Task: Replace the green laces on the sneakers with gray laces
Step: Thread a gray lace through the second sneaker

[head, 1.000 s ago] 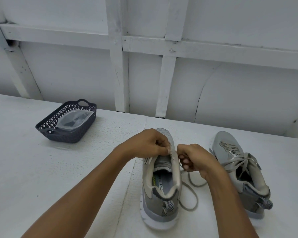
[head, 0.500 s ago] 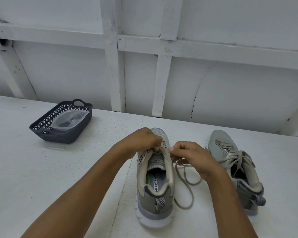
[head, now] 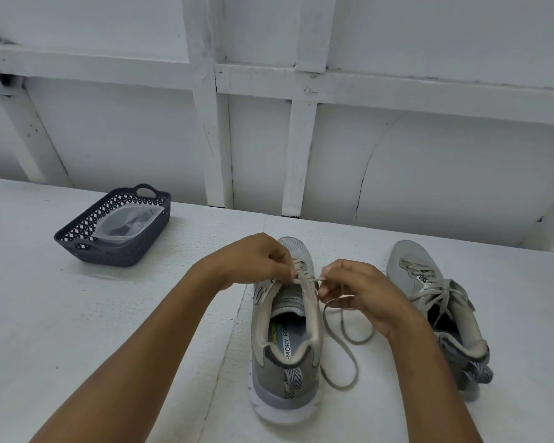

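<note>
left hand [head: 253, 260]: we are seeing its fingers curling in, pinching the loose lace [head: 345, 332] at the upper eyelets of the near sneaker [head: 285, 350].
right hand [head: 362, 292]: we are seeing it pinching the same lace just right of those eyelets (the slack is looping on the table [head: 77, 330] beside the shoe).
second sneaker [head: 429, 282]: lying laced, farther right.
basket [head: 77, 247]: sitting far left, holding a clear bag [head: 125, 222].

Dark latticed basket [head: 119, 254] with two handles toward the worktop's [head: 61, 314] far left edge, clear plastic bag [head: 125, 223] lying inside it, white panelled wall [head: 445, 174] with painted battens behind the far edge
</note>
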{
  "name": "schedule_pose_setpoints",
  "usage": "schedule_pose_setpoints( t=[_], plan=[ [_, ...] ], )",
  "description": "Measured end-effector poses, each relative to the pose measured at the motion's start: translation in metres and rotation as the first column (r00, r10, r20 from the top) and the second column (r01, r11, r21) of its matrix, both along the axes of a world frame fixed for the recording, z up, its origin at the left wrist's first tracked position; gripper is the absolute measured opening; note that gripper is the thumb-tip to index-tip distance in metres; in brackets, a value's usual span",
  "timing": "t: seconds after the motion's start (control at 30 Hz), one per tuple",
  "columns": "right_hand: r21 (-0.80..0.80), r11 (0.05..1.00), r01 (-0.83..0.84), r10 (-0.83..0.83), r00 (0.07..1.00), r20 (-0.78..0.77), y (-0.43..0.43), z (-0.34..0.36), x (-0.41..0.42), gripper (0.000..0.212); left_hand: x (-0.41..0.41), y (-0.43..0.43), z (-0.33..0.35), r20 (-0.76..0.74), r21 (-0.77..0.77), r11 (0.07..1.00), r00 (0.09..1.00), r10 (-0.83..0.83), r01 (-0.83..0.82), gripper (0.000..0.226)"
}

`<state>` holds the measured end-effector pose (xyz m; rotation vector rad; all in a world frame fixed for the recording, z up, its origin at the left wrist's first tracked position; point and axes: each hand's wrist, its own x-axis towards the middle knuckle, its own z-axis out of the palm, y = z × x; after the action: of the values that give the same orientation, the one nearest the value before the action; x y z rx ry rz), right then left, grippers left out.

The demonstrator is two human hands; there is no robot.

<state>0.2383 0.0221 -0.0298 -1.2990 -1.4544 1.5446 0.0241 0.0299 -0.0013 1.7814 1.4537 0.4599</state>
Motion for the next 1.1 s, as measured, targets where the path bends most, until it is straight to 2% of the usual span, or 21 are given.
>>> schedule_pose_setpoints(
  t=[0.17,0.27,0.4,0.53,0.67,0.77,0.83,0.9,1.0,1.07,1.1],
  plan=[
    [0.061,0.998,-0.033,0.027,0.994,0.103,0.001,0.001,-0.001,0.018,0.004,-0.001,0.003,-0.111,0.055,0.998,0.994,-0.014,0.021,0.009],
    [0.132,0.991,-0.007,-0.018,0.982,0.188,0.005,-0.001,-0.003,0.009,0.003,-0.002,0.003,-0.088,0.051,0.998,0.996,-0.018,0.023,0.009],
    [0.15,0.974,-0.169,0.113,0.94,0.321,0.006,0.001,-0.009,0.022,0.001,0.001,0.002,-0.045,0.087,0.995,0.998,0.044,-0.04,0.012],
    [0.125,0.973,-0.196,0.145,0.931,0.334,0.008,0.007,-0.011,0.024,-0.001,0.003,0.001,0.016,0.121,0.988,0.995,0.094,-0.096,0.013],
    [0.25,0.968,-0.025,-0.012,0.989,0.148,0.014,0.023,-0.005,0.028,0.004,0.006,0.001,0.085,0.166,0.982,0.993,0.08,-0.093,0.01],
    [0.331,0.941,0.064,-0.083,0.996,0.043,0.017,0.042,-0.001,0.027,0.016,0.004,0.006,0.115,0.155,0.987,0.992,-0.053,0.035,0.014],
    [0.376,0.924,0.068,-0.07,0.998,-0.009,0.017,0.054,0.001,0.028,0.026,0.001,0.011,0.225,0.117,0.986,0.963,-0.145,0.121,0.019],
    [0.404,0.912,0.073,-0.058,0.997,-0.05,0.014,0.064,0.003,0.03,0.033,-0.001,0.02,0.426,0.119,0.982,0.886,-0.182,0.144,0.021],
    [0.402,0.908,0.113,-0.057,0.987,-0.15,0.011,0.07,0.008,0.031,0.033,0.0,0.032,0.694,0.114,0.991,0.709,-0.125,0.063,0.021],
    [0.374,0.911,0.171,-0.072,0.962,-0.265,0.009,0.072,0.012,0.034,0.029,0.003,0.035,0.764,0.086,0.996,0.644,-0.041,-0.039,0.022],
    [0.352,0.911,0.214,-0.093,0.94,-0.329,0.009,0.073,0.014,0.035,0.026,0.006,0.033,0.767,0.073,0.993,0.641,0.006,-0.097,0.023]
  ],
)
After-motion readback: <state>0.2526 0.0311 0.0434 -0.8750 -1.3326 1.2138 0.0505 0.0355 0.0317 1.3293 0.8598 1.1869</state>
